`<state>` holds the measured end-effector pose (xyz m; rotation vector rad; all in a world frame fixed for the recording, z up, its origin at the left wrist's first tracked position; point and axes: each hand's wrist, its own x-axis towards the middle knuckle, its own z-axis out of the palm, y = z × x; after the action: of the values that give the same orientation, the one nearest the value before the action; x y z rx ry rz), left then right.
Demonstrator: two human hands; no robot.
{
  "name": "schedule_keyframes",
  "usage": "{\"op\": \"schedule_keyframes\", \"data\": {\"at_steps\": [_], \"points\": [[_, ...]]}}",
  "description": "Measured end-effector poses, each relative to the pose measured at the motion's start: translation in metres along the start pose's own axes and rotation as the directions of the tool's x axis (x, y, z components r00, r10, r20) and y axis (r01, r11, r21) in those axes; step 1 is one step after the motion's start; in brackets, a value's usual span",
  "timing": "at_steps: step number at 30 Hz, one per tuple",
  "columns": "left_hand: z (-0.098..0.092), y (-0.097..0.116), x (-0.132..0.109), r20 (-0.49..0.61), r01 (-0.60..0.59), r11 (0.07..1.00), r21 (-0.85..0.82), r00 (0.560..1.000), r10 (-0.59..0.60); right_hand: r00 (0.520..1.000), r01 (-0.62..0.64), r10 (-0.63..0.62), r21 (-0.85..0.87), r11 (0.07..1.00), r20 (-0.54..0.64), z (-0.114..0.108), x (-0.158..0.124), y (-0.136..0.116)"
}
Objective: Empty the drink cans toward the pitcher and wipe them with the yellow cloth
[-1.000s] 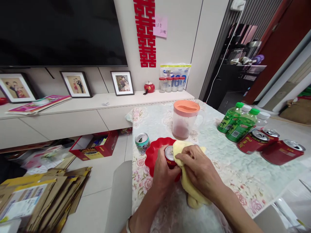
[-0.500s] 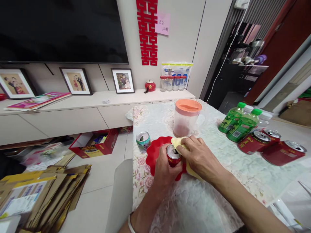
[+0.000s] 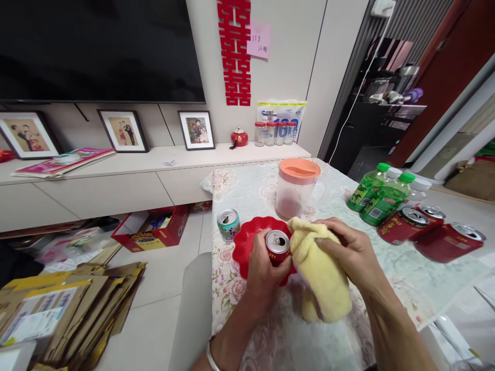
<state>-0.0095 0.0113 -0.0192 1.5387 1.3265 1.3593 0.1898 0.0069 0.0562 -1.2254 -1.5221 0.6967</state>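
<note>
My left hand (image 3: 264, 270) is wrapped round a red drink can (image 3: 277, 245), upright with its top opened, over a red scalloped plate (image 3: 243, 240). In my right hand (image 3: 350, 250) a yellow cloth (image 3: 323, 273) is pinched and hangs down, just right of the can. Left of the plate stands a small teal can (image 3: 228, 225), also opened. Behind the plate is a clear pitcher (image 3: 294, 198) with an orange lid. Part of the plate is hidden by my left hand and the can.
Green-capped bottles (image 3: 388, 201) and several red cans (image 3: 403, 225) stand at the table's right side. The floral tablecloth (image 3: 232, 283) ends at the left edge, beside a grey seat (image 3: 189, 309). Flattened cardboard (image 3: 88, 309) and a red box (image 3: 150, 232) lie on the floor.
My right hand has moved the yellow cloth off the can's top, to the right, and more of the cloth now hangs in view. The left hand keeps its hold on the can.
</note>
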Motion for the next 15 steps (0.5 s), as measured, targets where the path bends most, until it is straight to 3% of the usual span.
{"op": "schedule_keyframes", "data": {"at_steps": [2, 4, 7, 10, 13, 15], "points": [[0.001, -0.002, -0.001, 0.000, 0.016, 1.000, 0.016, 1.000, -0.016, 0.982, -0.077, 0.087, 0.068, 0.995, -0.166, 0.001, -0.007, 0.011], [0.002, -0.003, -0.003, 0.007, 0.025, 0.999, 0.032, 1.000, -0.025, 0.979, -0.025, 0.026, 0.009, 1.000, -0.201, 0.006, -0.013, 0.017], [0.003, -0.005, -0.005, 0.008, 0.023, 0.999, 0.034, 1.000, -0.023, 0.971, 0.199, -0.219, -0.193, 0.961, -0.092, 0.016, -0.017, 0.016], [0.003, -0.005, -0.006, -0.005, 0.007, 0.999, 0.032, 1.000, -0.006, 0.905, 0.421, -0.419, -0.310, 0.853, 0.076, 0.027, -0.016, 0.010], [0.003, -0.004, -0.006, -0.005, -0.010, 1.000, 0.027, 1.000, 0.010, 0.853, 0.518, -0.487, -0.418, 0.746, 0.189, 0.034, -0.015, 0.003], [0.002, -0.004, -0.008, 0.011, 0.001, 1.000, 0.016, 1.000, -0.001, 0.853, 0.521, -0.465, -0.453, 0.723, 0.237, 0.035, -0.017, -0.003]]}}
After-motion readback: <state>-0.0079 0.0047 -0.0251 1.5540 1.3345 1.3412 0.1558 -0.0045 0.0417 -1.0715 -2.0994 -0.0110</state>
